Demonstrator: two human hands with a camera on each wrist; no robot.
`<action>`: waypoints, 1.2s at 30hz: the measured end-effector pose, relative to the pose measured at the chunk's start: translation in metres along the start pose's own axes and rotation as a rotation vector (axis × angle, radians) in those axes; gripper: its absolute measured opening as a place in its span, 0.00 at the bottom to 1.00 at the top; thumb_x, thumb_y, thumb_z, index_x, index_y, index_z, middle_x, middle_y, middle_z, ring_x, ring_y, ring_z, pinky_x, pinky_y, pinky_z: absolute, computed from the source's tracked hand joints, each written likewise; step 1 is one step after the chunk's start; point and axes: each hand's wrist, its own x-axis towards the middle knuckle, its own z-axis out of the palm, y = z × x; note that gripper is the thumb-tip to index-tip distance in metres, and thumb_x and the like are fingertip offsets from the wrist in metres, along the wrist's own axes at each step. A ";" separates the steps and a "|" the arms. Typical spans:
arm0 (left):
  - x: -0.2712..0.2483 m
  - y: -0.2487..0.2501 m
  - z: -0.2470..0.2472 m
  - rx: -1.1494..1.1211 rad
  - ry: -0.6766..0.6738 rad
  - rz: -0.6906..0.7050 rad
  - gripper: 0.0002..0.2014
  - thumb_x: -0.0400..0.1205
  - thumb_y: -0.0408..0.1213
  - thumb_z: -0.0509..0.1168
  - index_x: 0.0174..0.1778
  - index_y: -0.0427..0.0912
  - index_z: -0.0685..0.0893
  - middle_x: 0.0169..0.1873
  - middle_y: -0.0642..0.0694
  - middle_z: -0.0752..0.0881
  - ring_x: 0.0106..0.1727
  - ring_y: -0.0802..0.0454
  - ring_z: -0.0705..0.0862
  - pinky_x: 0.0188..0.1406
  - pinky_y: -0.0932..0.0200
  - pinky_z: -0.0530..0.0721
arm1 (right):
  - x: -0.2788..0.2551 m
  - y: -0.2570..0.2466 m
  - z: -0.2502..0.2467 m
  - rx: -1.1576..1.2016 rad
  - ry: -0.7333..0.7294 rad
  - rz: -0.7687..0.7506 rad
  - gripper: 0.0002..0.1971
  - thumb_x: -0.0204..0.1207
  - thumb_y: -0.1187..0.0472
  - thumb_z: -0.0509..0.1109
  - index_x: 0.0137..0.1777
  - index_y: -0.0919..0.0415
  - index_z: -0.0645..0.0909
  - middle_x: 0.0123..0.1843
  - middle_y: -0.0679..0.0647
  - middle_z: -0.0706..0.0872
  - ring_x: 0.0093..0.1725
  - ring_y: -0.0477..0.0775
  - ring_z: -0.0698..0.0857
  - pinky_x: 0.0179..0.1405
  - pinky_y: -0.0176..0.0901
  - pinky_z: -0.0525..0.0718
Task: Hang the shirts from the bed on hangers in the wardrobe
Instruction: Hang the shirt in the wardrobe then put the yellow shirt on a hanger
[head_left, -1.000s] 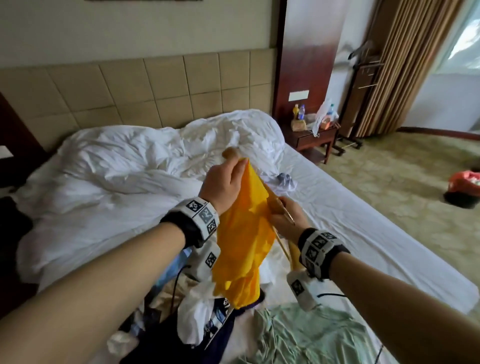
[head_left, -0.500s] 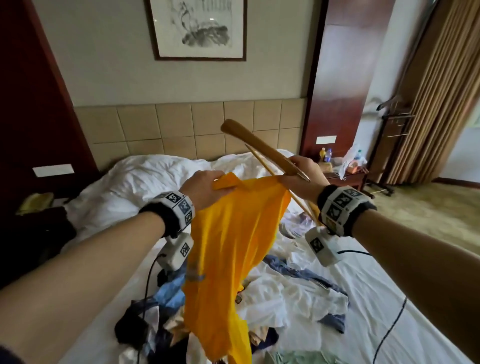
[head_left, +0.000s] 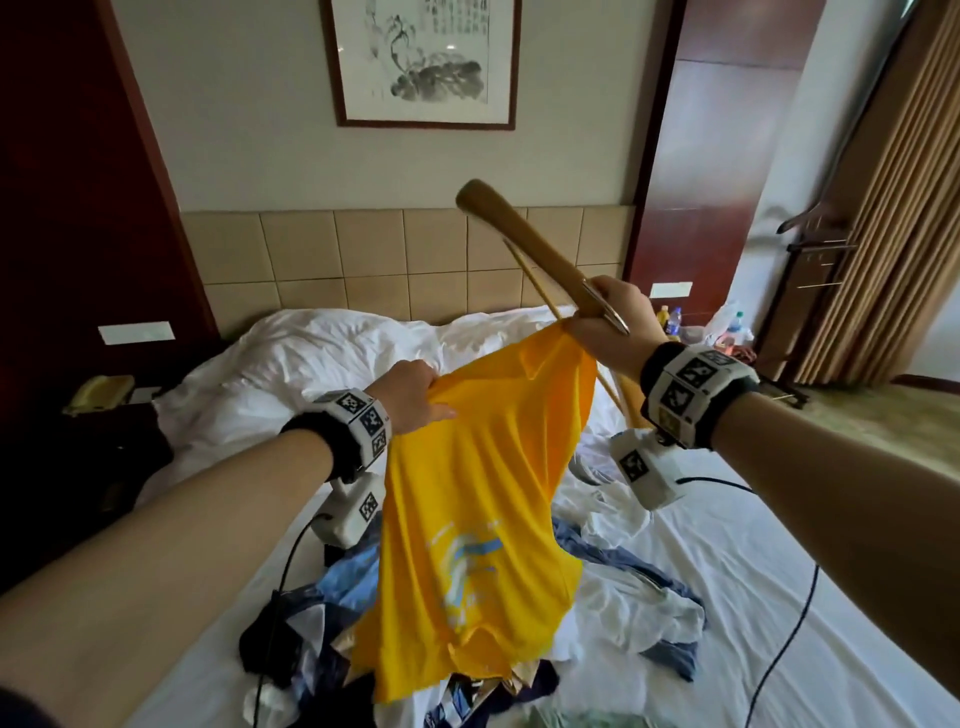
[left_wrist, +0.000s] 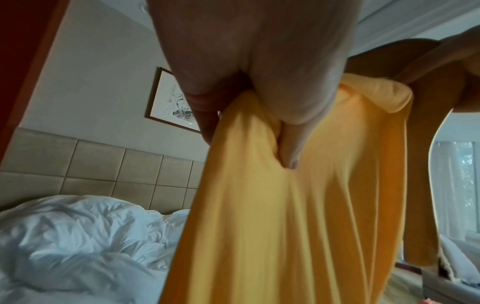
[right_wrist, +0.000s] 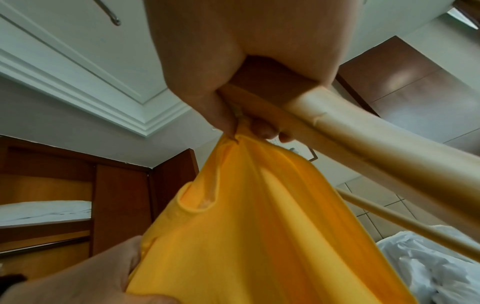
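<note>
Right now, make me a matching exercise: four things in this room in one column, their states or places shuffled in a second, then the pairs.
Things:
1. yellow shirt
2. wooden hanger
3. framed picture
4. pile of clothes

States:
A. on the wall above the headboard
B. gripped with the shirt's edge in the right hand
C. lying on the bed
D. stretched between both hands, left hand bunching one edge

Pairs: 1-D, 2-B, 3-A, 4-C

Soft daylight enters from the right, leaving the room's left side dim. The head view bows straight lines at its edges. Both wrist views look grainy, with motion-blurred fabric.
</note>
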 end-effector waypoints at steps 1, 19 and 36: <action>0.001 0.001 0.001 -0.015 0.008 -0.001 0.21 0.79 0.48 0.74 0.28 0.45 0.72 0.26 0.49 0.76 0.28 0.52 0.75 0.29 0.59 0.69 | 0.000 -0.002 0.000 -0.003 -0.018 0.001 0.08 0.72 0.68 0.69 0.43 0.54 0.76 0.34 0.48 0.78 0.32 0.49 0.77 0.26 0.37 0.71; 0.013 0.058 -0.025 -0.583 0.383 0.048 0.20 0.83 0.30 0.59 0.71 0.41 0.83 0.66 0.41 0.85 0.69 0.47 0.81 0.70 0.57 0.77 | -0.039 0.029 0.093 0.315 -0.249 0.202 0.20 0.61 0.50 0.82 0.51 0.55 0.83 0.44 0.53 0.90 0.45 0.57 0.90 0.46 0.63 0.90; -0.046 -0.029 0.101 -0.195 -0.384 -0.198 0.61 0.65 0.70 0.75 0.85 0.39 0.57 0.82 0.44 0.66 0.81 0.42 0.67 0.80 0.51 0.66 | 0.014 -0.082 0.022 0.597 0.009 0.127 0.06 0.73 0.68 0.71 0.39 0.58 0.78 0.33 0.54 0.81 0.34 0.54 0.82 0.32 0.44 0.84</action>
